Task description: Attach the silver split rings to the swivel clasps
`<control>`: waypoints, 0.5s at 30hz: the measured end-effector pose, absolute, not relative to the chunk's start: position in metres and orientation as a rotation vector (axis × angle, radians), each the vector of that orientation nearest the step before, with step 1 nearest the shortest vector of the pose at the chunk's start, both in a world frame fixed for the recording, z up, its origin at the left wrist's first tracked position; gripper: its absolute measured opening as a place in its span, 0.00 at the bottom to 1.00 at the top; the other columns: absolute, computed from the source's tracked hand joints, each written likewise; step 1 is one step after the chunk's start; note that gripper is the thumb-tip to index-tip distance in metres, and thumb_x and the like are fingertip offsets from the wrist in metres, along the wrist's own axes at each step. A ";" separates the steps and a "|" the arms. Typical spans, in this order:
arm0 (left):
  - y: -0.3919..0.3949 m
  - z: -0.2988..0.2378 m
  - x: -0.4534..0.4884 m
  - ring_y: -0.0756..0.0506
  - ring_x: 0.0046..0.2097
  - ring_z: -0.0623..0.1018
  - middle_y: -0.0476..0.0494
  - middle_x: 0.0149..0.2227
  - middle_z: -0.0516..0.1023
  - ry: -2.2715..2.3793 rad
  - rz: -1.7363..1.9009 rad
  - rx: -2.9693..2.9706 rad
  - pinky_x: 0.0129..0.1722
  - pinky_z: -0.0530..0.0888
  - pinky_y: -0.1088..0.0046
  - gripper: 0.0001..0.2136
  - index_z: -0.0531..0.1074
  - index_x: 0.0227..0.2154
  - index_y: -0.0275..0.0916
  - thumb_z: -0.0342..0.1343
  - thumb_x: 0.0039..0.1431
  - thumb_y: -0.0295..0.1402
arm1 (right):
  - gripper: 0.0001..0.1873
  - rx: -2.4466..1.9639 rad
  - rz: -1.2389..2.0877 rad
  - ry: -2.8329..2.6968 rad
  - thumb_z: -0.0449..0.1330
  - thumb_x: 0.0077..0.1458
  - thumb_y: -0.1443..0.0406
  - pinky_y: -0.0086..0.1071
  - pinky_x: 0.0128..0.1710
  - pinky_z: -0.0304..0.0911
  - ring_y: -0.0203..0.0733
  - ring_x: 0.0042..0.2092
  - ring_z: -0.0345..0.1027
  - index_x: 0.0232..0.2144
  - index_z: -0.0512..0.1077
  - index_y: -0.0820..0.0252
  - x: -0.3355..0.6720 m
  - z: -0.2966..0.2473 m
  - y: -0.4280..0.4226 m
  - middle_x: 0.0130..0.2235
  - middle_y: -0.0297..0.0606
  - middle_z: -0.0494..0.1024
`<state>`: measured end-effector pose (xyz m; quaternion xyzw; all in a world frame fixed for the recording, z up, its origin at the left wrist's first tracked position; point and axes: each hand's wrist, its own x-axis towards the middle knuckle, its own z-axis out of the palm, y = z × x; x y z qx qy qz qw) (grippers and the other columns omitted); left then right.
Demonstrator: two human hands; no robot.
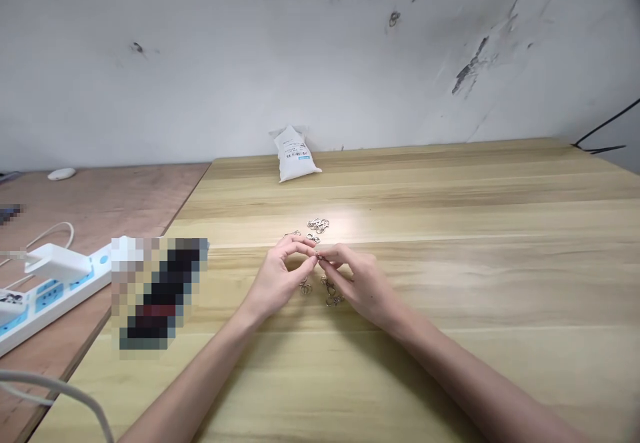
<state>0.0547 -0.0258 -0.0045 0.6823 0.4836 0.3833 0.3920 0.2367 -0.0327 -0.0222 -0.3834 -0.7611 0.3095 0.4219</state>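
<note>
My left hand [281, 273] and my right hand [361, 281] meet over the middle of the table. Thumb and fingers of each are pinched on a small metal key ring piece [319, 257] between them; its exact shape is mostly hidden by the fingertips. Beyond my hands lies a little heap of metal rings and clasps [319, 225], with a few more pieces [313, 237] just in front of it. Other rings [305, 287] rest below my left hand. Linked rings and clasps [331, 291] lie under my right palm.
A white plastic packet [296, 156] with a printed label stands near the wall. To the left are a blurred dark flat object [163, 293], a white power strip [60, 289] with a plugged-in adapter, and a cable [65, 386]. A white oval item [61, 174] lies on the brown table.
</note>
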 end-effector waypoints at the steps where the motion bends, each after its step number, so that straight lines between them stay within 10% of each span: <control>1: -0.026 -0.005 0.055 0.42 0.51 0.75 0.42 0.45 0.76 1.247 0.970 1.756 0.55 0.70 0.57 0.05 0.75 0.30 0.40 0.56 0.60 0.32 | 0.06 -0.966 0.711 -1.934 0.53 0.63 0.67 0.29 0.32 0.69 0.37 0.33 0.75 0.41 0.70 0.55 0.237 -0.023 -0.032 0.36 0.35 0.80; 10: -0.027 -0.006 0.049 0.41 0.56 0.70 0.41 0.50 0.71 1.411 0.945 2.047 0.58 0.67 0.55 0.05 0.73 0.35 0.41 0.52 0.64 0.32 | 0.14 -0.794 0.150 -2.368 0.48 0.63 0.72 0.32 0.34 0.64 0.39 0.36 0.70 0.32 0.71 0.58 0.252 -0.018 -0.021 0.37 0.41 0.78; 15: -0.028 -0.001 0.048 0.41 0.58 0.68 0.42 0.52 0.69 1.353 0.993 2.178 0.59 0.66 0.55 0.05 0.73 0.37 0.43 0.52 0.65 0.29 | 0.07 -0.867 0.411 -2.194 0.53 0.61 0.70 0.32 0.37 0.65 0.39 0.40 0.69 0.38 0.71 0.58 0.258 -0.012 -0.021 0.42 0.42 0.73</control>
